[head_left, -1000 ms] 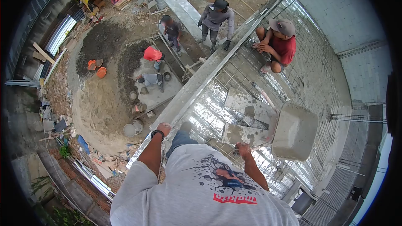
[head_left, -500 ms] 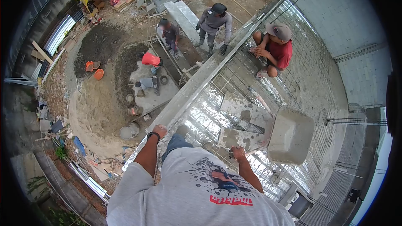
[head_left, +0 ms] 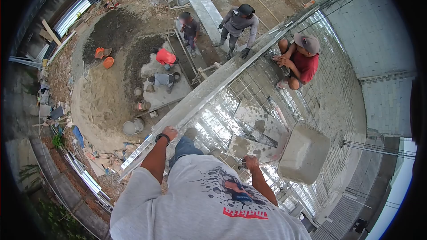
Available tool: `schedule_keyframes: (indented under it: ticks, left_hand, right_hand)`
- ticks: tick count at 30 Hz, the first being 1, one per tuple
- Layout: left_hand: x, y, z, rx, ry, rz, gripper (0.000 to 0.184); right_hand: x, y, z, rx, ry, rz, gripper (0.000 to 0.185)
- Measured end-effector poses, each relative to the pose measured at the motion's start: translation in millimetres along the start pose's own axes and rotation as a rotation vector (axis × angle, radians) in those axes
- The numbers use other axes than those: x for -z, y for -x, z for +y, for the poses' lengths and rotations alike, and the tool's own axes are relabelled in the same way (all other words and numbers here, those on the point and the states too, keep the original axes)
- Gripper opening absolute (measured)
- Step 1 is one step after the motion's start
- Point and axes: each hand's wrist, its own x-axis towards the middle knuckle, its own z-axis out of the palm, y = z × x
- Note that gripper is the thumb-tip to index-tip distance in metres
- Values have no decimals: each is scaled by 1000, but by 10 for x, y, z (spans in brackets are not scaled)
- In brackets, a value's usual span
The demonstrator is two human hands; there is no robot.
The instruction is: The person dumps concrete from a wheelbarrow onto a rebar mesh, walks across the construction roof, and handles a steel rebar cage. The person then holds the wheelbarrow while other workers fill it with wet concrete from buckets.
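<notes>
My left hand (head_left: 170,132), with a dark band at its wrist, rests on the concrete ledge (head_left: 195,102), its fingers bent over the surface. To the right, my right hand (head_left: 251,162) is closed beside the lower flat board (head_left: 254,150). Something small and dark shows at its fingers, too small to make out. The wheelbarrow tray (head_left: 304,152), pale with dried cement, lies beyond that hand to the right. Another spattered board (head_left: 258,118) is just above the lower one. Wet, shiny decking with a steel bar grid (head_left: 243,84) spreads around them.
A person in a red shirt (head_left: 304,64) squats on the grid. Another person in grey (head_left: 240,24) stands across the ledge. Below are several workers, a sand pile (head_left: 100,115), buckets (head_left: 131,127) and orange pans (head_left: 108,62). A block wall (head_left: 378,40) rises at the right.
The view has shifted and turned slightly, so the ground scene sits differently in the frame. My hands keep nearly the same places on the ledge and by the boards.
</notes>
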Motion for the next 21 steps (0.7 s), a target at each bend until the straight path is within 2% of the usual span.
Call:
schedule_keyframes:
  ticks: [3,6,9,10,11,12,14,16,18,20,21]
  left_hand:
    - [-84,-54,-201,38,154,32,13]
    - [-107,-5,-346,130,228,9,15]
    - [-64,163,-492,113,118,14,15]
    - [-60,215,-477,129,126,11,16]
    - [-78,256,-449,148,136,13,16]
    - [-63,315,-455,177,151,29,17]
    - [-62,367,-502,18,-31,95,20]
    - [-45,406,-418,90,-30,114,24]
    - [-168,206,-584,54,-162,181,26]
    - [-39,349,-268,146,-72,146,28]
    - [-22,361,-211,118,-102,169,28]
  right_hand:
    - [-3,-84,-66,-11,97,-18,29]
    - [-9,-40,-286,84,205,-14,29]
    - [-26,-222,-450,98,122,-66,29]
    - [-41,-396,-407,164,247,-13,28]
    - [21,-500,-320,152,185,-14,28]
    - [-3,-372,-443,142,131,-30,28]
    - [-86,-278,-588,140,115,-79,28]
    - [-127,-256,-614,104,119,-107,27]
    - [-145,-249,-597,69,129,-118,26]
    - [-168,-250,-523,36,130,-119,25]
    - [-164,-262,-486,22,151,-131,24]
